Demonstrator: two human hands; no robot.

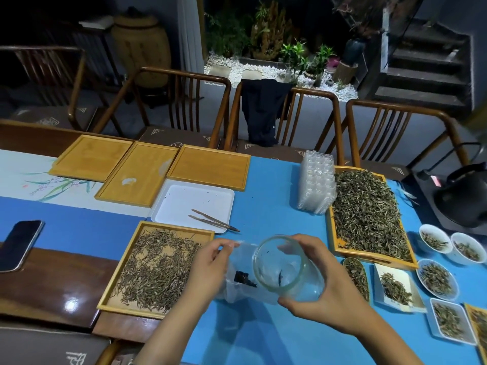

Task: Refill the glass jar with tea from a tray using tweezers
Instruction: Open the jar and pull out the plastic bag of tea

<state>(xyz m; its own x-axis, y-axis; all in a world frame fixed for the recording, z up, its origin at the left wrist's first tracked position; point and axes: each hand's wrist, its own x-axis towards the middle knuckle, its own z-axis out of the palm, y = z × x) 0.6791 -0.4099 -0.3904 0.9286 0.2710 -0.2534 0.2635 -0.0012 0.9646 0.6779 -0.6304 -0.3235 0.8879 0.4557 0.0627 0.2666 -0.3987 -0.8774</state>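
— Phone (19,245) is seen at the far left, lying flat where the blue mat (263,335) meets the dark wood. What is found next to it?

— Three empty wooden trays (137,175) are lined up along the far edge, and nearer, a wooden tray (155,270) spread with thin tea needles. A white tray (192,204) is set just behind that one, almost bare (only a few dark specks are seen on it).

— Where are the tweezers (214,221) kept?

— They are laid on the white tray's near right corner, tips pointing left, the joined end jutting over the rim onto the mat. They are touched by neither hand.

— And the hands?

— The left hand (208,270) is closed on a clear plastic bag (242,275), in which a small dark clump of tea is held. The jar (286,267) is gripped by the right hand (334,293), thumb below and fingers over the top. It is tilted on its side above the mat, mouth turned toward the bag, with only a few dark bits inside.

— Further right?

— A stack of clear plastic moulds (316,183) is stood beside a large tray (369,217) heaped with tea. Small white dishes (437,279) of leaf are grouped near the right edge, with a black kettle (463,198) behind them.
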